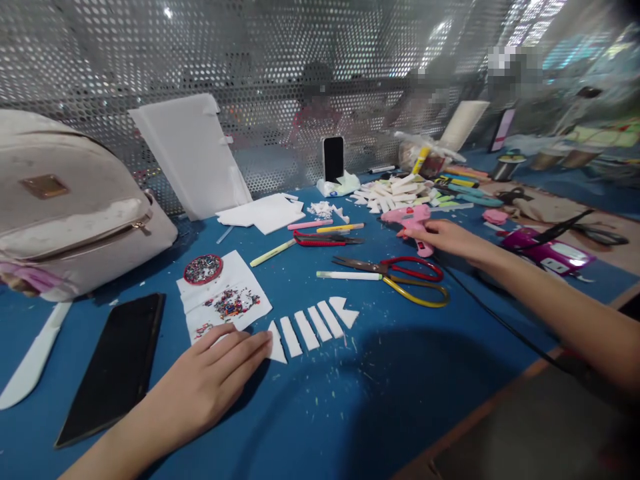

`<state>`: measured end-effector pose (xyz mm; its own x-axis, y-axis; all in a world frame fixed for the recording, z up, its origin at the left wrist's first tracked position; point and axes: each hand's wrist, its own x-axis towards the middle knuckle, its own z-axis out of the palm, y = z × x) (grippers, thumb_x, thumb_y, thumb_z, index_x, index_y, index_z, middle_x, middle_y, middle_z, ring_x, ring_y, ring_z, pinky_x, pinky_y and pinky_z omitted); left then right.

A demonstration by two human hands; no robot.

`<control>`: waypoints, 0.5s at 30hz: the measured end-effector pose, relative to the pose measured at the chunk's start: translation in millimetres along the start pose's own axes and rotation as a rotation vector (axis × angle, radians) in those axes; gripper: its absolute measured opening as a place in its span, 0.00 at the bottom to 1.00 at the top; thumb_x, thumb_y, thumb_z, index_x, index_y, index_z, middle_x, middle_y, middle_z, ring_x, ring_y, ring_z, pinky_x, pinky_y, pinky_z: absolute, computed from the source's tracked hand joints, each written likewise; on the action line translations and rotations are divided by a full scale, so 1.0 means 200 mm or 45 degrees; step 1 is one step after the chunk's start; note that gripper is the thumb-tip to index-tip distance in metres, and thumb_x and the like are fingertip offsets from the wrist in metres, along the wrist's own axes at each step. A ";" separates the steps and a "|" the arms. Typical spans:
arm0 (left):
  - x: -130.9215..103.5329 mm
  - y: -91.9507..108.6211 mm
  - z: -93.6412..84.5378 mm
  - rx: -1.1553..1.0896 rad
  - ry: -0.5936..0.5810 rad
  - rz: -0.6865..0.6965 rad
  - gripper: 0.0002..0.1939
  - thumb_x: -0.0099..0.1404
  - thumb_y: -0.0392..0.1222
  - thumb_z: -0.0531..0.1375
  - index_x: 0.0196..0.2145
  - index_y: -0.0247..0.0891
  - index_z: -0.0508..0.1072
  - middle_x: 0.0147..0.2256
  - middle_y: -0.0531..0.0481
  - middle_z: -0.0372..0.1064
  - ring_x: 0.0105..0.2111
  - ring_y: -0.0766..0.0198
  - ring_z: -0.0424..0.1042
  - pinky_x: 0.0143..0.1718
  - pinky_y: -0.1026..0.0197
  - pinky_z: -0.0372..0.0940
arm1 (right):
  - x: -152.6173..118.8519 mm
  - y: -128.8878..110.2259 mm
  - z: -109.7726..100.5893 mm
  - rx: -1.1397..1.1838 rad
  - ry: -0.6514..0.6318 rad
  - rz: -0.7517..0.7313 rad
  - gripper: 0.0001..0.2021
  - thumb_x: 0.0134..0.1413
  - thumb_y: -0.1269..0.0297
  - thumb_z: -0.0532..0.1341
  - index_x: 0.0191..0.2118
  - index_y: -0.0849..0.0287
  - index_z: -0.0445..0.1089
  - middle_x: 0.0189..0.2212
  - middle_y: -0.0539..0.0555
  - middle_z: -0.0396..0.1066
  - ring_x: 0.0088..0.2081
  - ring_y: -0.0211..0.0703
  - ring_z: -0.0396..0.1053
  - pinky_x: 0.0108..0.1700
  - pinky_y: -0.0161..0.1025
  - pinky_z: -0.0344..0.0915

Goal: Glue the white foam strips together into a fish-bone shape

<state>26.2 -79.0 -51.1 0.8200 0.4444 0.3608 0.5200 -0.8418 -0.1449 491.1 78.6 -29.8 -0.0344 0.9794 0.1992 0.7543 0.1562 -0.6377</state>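
My right hand (445, 237) is closed round the handle of a pink hot glue gun (407, 217), whose black cord runs down towards the table's front edge. On the near side my left hand (220, 367) lies flat, fingers stretched out. Its fingertips touch a white triangular foam piece (277, 348). Several white foam strips (306, 330) lie side by side to its right, ending in a notched white piece (345, 312). Scissors (395, 270) with one red and one yellow handle lie between the strips and the glue gun, beside a white marker (349, 275).
A white backpack (75, 213), dark tablet (117, 367) and white plastic knife (37, 357) are at left. Beads lie on paper (255, 303) near a round red-rimmed dish (203, 269). Behind are a red cutter (320, 239), upright phone (333, 160) and foam scraps (393, 193).
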 end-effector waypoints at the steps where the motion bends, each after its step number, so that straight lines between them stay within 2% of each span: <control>1: 0.00 0.00 0.00 -0.004 0.002 0.003 0.19 0.74 0.27 0.49 0.57 0.30 0.69 0.55 0.43 0.72 0.49 0.58 0.69 0.57 0.52 0.57 | 0.00 -0.01 -0.01 0.018 -0.033 0.015 0.26 0.58 0.42 0.60 0.30 0.65 0.74 0.25 0.54 0.69 0.26 0.38 0.63 0.31 0.37 0.59; 4: -0.01 0.00 0.01 -0.022 -0.013 0.012 0.18 0.74 0.28 0.49 0.57 0.28 0.69 0.56 0.41 0.70 0.50 0.56 0.68 0.58 0.50 0.55 | -0.02 -0.07 -0.07 0.070 -0.070 0.071 0.27 0.61 0.42 0.57 0.36 0.66 0.75 0.26 0.55 0.69 0.27 0.38 0.62 0.30 0.37 0.57; 7: 0.00 -0.01 0.00 -0.025 -0.025 0.024 0.18 0.73 0.27 0.50 0.57 0.26 0.69 0.56 0.39 0.70 0.50 0.54 0.67 0.58 0.49 0.55 | -0.06 -0.17 -0.12 0.136 -0.138 0.041 0.28 0.61 0.40 0.56 0.38 0.64 0.75 0.31 0.58 0.74 0.29 0.40 0.66 0.30 0.37 0.59; 8: 0.00 -0.01 0.00 -0.024 -0.019 0.032 0.18 0.73 0.27 0.51 0.57 0.25 0.69 0.55 0.39 0.70 0.50 0.54 0.67 0.57 0.49 0.55 | -0.08 -0.22 -0.13 0.179 -0.232 -0.016 0.28 0.60 0.38 0.56 0.38 0.63 0.75 0.31 0.59 0.75 0.28 0.40 0.66 0.29 0.38 0.59; 10: 0.00 -0.01 0.00 -0.024 -0.018 0.036 0.17 0.73 0.26 0.51 0.56 0.24 0.69 0.55 0.38 0.70 0.49 0.54 0.67 0.57 0.49 0.56 | -0.13 -0.32 -0.12 0.224 -0.414 -0.079 0.29 0.61 0.37 0.56 0.35 0.62 0.75 0.21 0.55 0.71 0.22 0.38 0.64 0.25 0.37 0.58; 12: -0.01 -0.01 0.00 -0.028 -0.030 0.022 0.18 0.73 0.27 0.51 0.57 0.24 0.69 0.55 0.38 0.70 0.49 0.54 0.67 0.56 0.49 0.56 | -0.18 -0.45 -0.08 0.296 -0.639 -0.127 0.27 0.61 0.39 0.58 0.34 0.61 0.76 0.21 0.54 0.71 0.22 0.37 0.65 0.25 0.36 0.59; 15: -0.02 -0.01 0.01 -0.021 -0.045 0.013 0.18 0.73 0.27 0.50 0.58 0.26 0.69 0.55 0.39 0.70 0.49 0.54 0.67 0.56 0.49 0.57 | -0.26 -0.62 0.02 0.318 -0.986 -0.102 0.30 0.62 0.37 0.53 0.33 0.62 0.74 0.21 0.52 0.68 0.19 0.33 0.60 0.21 0.32 0.54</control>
<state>22.8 -79.0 -54.5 0.8334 0.4459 0.3265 0.5077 -0.8512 -0.1332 396.7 9.7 36.6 -0.5943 0.7608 -0.2608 0.5649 0.1640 -0.8087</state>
